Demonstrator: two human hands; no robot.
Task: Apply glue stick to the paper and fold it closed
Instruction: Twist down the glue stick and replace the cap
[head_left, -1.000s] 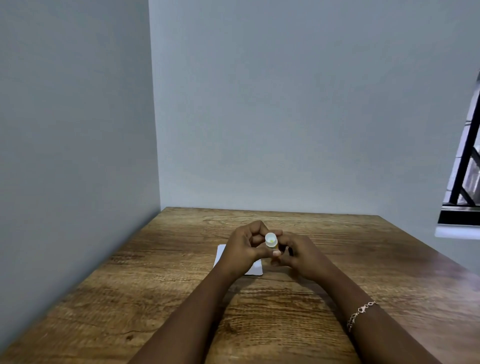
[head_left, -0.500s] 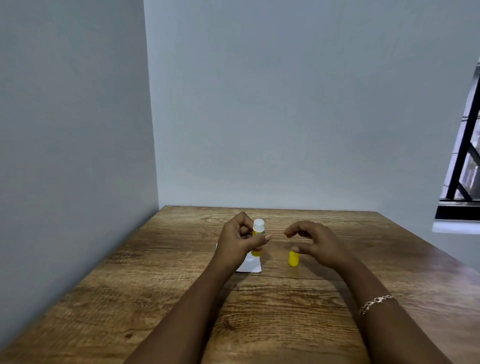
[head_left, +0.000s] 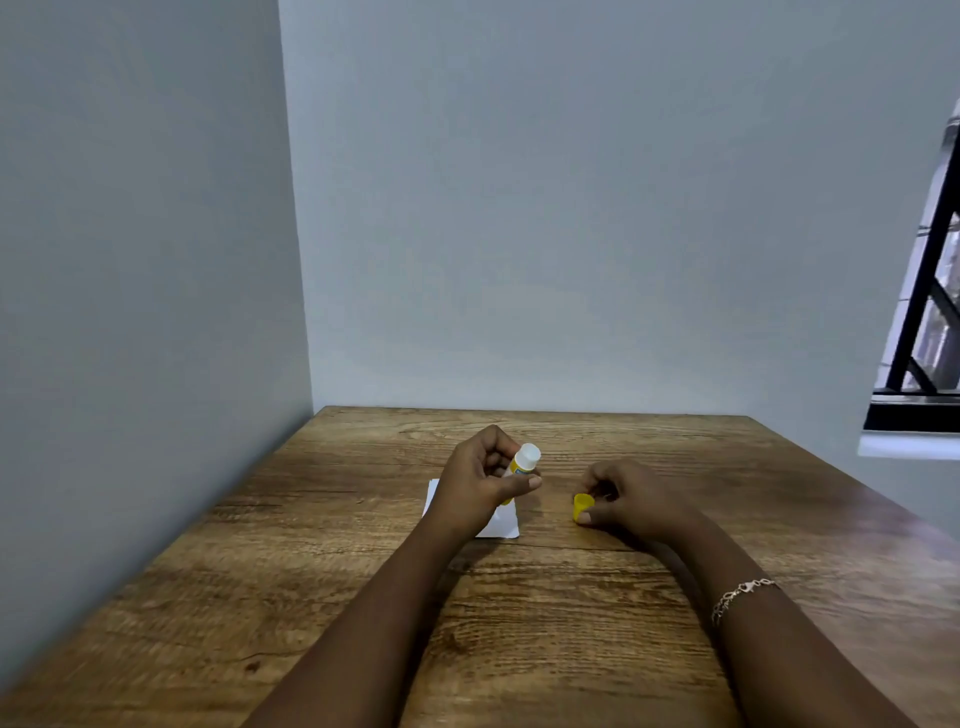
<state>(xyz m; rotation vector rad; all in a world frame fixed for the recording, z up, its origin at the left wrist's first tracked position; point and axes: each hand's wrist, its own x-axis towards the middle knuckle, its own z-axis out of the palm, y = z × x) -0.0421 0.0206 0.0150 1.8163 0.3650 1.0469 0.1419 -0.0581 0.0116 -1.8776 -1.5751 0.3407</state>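
Left hand (head_left: 480, 480) clamped around glue stick (head_left: 522, 464): yellow barrel, white uncapped tip tilted toward 1 o'clock, held above the white paper (head_left: 501, 524). Paper lies flat on the wood-grain tabletop (head_left: 519, 613), mostly hidden under that hand. At 3 o'clock from it, right hand (head_left: 631, 501) pinches the yellow cap (head_left: 581, 506) on the tabletop.

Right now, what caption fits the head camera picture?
Left hand lifts uncapped glue stick over paper; right hand sets yellow cap down.
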